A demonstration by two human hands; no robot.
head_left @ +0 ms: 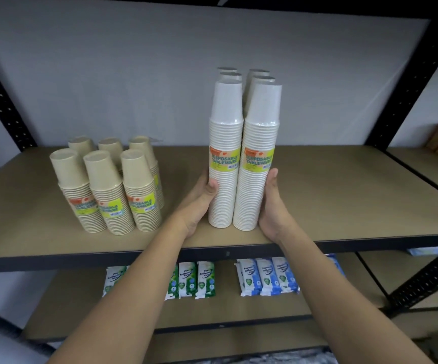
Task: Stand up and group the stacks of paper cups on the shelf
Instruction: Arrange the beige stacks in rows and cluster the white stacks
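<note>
Both arms are up at the shelf point(343, 200) now, and the white cup stacks point(225, 185) are caught between the two hands. There are six tall white stacks, upright in two rows running front to back, pressed side by side, just in from the shelf's front edge and about midway along it. The two front ones show yellow-green "Disposable Tableware" labels.

The left hand point(199, 203) is on the left flank, low down. Its grip wraps the near-left stack, thumb curled across the front and fingers going round the side. The right hand point(273, 206) lies flat against the right flank, thumb pointing straight up the cups. That's a wide, pressing grip, with the fingers hidden behind the stack.

Over toward the left end stand the brown cup stacks point(107, 195), six shorter ones, upright in two rows of three, well apart from the white group and a little back from the front edge.

On the lower shelf point(212, 311) sit green wipe packs point(204, 279) and blue wipe packs point(267, 281), each lot in a row near its front edge.
</note>
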